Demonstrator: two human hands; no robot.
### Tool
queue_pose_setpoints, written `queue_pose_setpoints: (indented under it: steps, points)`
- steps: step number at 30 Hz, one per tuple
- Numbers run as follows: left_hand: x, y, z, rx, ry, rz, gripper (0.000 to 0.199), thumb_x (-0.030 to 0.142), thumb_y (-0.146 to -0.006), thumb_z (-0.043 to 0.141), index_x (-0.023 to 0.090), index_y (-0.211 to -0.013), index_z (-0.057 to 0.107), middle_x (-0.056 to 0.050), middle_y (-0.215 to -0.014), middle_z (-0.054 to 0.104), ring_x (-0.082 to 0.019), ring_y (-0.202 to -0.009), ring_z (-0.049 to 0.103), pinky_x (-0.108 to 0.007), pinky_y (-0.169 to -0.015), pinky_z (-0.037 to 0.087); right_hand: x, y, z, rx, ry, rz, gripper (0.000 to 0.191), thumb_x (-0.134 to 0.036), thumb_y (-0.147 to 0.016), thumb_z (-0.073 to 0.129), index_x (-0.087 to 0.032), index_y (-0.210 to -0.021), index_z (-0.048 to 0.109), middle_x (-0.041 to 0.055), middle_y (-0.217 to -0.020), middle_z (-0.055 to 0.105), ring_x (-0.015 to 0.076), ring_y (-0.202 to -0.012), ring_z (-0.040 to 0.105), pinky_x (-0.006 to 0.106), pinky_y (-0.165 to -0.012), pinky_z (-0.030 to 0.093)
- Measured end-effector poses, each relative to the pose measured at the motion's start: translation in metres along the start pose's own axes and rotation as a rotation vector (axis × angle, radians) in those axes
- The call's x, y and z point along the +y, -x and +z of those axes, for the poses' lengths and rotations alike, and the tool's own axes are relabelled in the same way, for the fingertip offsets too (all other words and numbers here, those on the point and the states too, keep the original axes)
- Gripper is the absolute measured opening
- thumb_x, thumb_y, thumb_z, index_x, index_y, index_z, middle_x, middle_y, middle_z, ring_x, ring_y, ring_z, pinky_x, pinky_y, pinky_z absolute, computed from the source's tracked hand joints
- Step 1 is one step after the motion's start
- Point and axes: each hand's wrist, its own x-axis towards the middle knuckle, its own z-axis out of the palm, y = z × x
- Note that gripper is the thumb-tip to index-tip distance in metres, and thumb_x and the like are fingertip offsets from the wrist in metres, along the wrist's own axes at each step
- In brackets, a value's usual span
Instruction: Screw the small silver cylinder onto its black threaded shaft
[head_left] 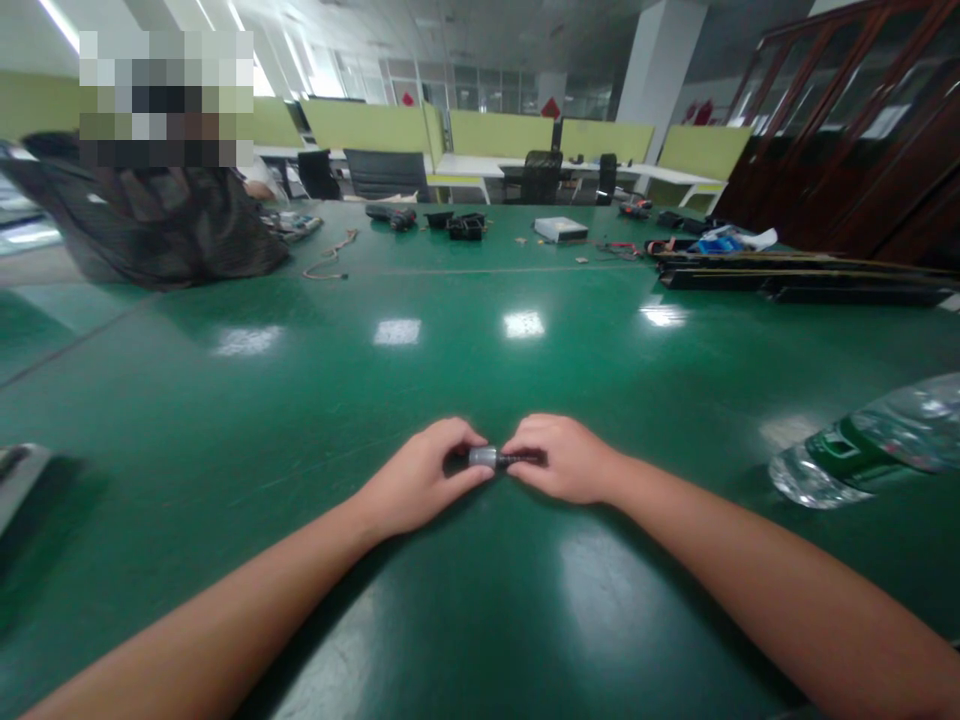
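Note:
My left hand (431,470) is closed, thumb and fingers wrapped round a small silver-grey metal cylinder (484,457) just above or on the green tabletop. From the cylinder's right end a thin dark, threaded-looking rod (523,458) runs level to the right. My right hand (566,460) pinches that rod between thumb and fingers. The two hands face each other with only a narrow gap between their fingertips. The cylinder's left end is in shadow inside my left hand, and my right fingers cover part of the rod.
A water bottle (862,445) lies to the right. At left is a grey-edged object (22,480). Toward the back are a dark bag (172,225), a cable (326,265), black parts (465,227), a white box (561,230) and long black strips (810,275). A person with a blurred face is behind the bag.

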Motion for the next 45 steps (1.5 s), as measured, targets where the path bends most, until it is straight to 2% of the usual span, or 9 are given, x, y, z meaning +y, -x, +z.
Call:
queue_pose_setpoints:
  steps: [11, 45]
  points:
    - [-0.001, 0.000, -0.001, -0.002, -0.011, 0.000, 0.026, 0.044, -0.090, 0.064, 0.020, -0.100, 0.066, -0.004, -0.095, 0.068, -0.022, -0.087, 0.064, -0.034, -0.079, 0.050, 0.001, 0.001, -0.005, -0.003, -0.009, -0.023, 0.013, -0.023, -0.084, 0.070, -0.017, -0.095, 0.074, 0.0052, -0.085, 0.071, 0.0174, -0.081, 0.061, 0.028, -0.075, 0.046]
    - [0.001, 0.000, -0.001, -0.013, 0.011, -0.030, 0.025, 0.042, -0.091, 0.065, 0.020, -0.101, 0.067, -0.003, -0.096, 0.069, -0.021, -0.087, 0.064, -0.033, -0.080, 0.050, 0.010, 0.004, -0.008, 0.031, 0.010, 0.068, 0.006, -0.021, -0.077, 0.072, -0.017, -0.080, 0.072, 0.0012, -0.072, 0.067, 0.0139, -0.068, 0.059, 0.025, -0.068, 0.043]
